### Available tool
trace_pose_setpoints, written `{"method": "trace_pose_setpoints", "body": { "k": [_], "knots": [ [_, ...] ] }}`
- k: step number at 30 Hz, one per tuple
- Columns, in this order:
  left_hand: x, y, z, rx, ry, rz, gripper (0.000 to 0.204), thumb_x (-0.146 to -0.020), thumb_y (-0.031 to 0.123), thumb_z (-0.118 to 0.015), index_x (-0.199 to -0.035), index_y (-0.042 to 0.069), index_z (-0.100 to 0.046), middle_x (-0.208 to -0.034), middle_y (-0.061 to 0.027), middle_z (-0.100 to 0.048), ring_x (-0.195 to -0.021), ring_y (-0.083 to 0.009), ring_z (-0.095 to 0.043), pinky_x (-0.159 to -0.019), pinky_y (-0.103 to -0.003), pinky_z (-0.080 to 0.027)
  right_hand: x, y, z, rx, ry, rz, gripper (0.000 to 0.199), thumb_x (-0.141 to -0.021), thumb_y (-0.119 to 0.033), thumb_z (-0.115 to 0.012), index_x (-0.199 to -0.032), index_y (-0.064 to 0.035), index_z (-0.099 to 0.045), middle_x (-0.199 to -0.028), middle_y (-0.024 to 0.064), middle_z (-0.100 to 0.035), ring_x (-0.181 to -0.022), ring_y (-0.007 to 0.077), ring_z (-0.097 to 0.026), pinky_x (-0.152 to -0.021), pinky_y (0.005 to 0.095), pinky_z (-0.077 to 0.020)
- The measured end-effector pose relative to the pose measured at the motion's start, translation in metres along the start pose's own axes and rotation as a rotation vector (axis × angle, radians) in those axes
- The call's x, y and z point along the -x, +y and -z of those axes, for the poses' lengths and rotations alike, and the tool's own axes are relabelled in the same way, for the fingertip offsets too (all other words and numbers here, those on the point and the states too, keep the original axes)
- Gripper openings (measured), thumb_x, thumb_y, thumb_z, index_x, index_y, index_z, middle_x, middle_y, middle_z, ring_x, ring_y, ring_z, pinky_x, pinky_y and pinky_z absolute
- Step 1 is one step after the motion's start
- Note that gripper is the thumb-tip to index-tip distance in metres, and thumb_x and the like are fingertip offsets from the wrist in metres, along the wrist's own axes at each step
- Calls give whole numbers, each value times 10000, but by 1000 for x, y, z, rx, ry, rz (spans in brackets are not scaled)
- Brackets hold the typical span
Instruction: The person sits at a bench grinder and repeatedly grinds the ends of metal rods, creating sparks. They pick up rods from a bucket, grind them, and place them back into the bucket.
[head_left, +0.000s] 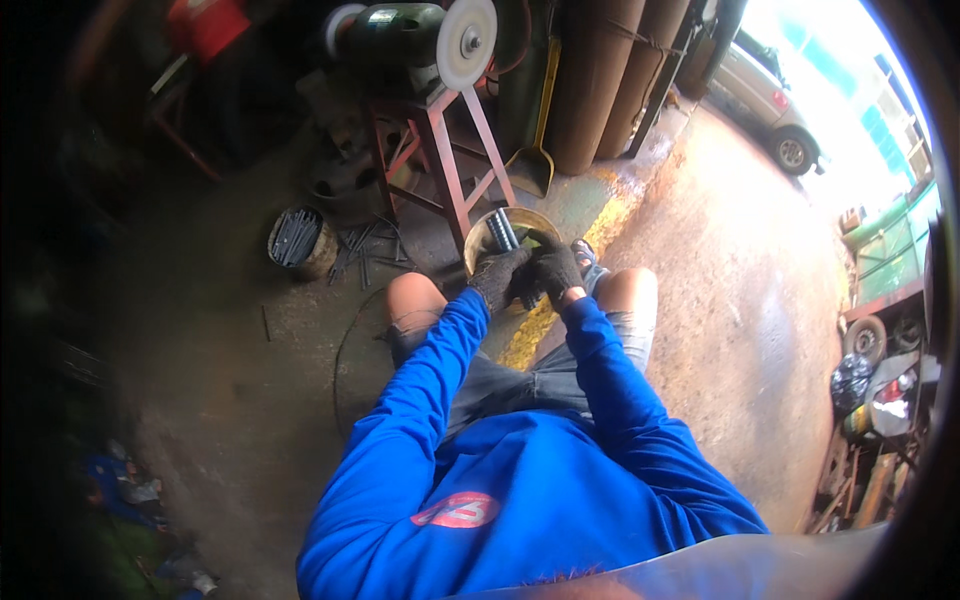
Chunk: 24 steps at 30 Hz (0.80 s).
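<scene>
Both my hands wear dark work gloves and meet at the near side of a round, pale bucket [474, 243] between my knees. My left hand [497, 279] is closed around a small bundle of short ribbed metal rods [503, 229], whose grey ends stick up over the bucket. Right beside it, my right hand [556, 268] has its fingers curled down at the bucket's rim. Whatever lies in those fingers is hidden by the gloves. Shadow and the hands cover most of the bucket's inside.
A bench grinder [405, 35] with white wheels stands on a red metal stand [440, 150] ahead. To the left, a bucket of dark rods [297, 240] sits beside loose rods [365, 250]. A shovel [533, 165] leans near tall brown cylinders [595, 90]. Someone in red [207, 30] is far left.
</scene>
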<state>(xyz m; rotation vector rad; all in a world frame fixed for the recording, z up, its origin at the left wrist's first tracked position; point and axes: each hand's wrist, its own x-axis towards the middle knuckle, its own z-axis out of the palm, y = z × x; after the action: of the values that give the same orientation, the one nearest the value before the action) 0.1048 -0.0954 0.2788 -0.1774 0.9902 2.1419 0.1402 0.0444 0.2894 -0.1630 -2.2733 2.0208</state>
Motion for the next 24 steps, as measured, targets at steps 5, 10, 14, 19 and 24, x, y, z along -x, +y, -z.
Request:
{"method": "trace_pose_setpoints", "body": {
  "k": [5,10,14,19,24],
  "knots": [
    [-7,-5,13,-16,57,-8,240,-893,279,-678,-1021,84,-622,-807,-80,-640,-659,-218,-648,-495,-344,-532,9,-48,-18,-88,-26,-318,568,-815,43,-586,-1363,24,-439,-793,167,-659,-568,237,-649,-458,328,-503],
    [7,5,17,-71,90,-51,479,-910,221,-646,-1367,223,-503,-1090,-79,-639,-891,-223,-651,-658,-388,-564,-8,5,-28,-75,-34,-240,389,-837,-33,-616,-1221,16,-584,-970,150,-678,-748,219,-661,-641,326,-528],
    [6,4,49,162,58,-127,454,-915,189,-632,-1348,143,-500,-1113,-85,-622,-946,-235,-639,-773,-419,-577,-16,5,-44,-309,30,-483,293,-853,-53,-614,-1140,0,-643,-945,128,-695,-821,180,-662,-699,313,-532],
    [8,-29,61,255,199,23,361,-920,311,-632,-1218,119,-567,-983,-88,-666,-806,-232,-656,-706,-435,-579,-57,80,2,-78,59,45,249,-873,-128,-625,-1114,-65,-614,-886,64,-660,-711,174,-640,-599,291,-525],
    [20,-45,96,12,210,-22,201,-921,229,-637,-1074,103,-605,-782,-92,-657,-663,-234,-647,-597,-403,-555,-115,-60,-30,-814,-27,-225,325,-931,-159,-564,-1246,-125,-489,-860,56,-580,-585,151,-550,-473,276,-454]
  ]
}}
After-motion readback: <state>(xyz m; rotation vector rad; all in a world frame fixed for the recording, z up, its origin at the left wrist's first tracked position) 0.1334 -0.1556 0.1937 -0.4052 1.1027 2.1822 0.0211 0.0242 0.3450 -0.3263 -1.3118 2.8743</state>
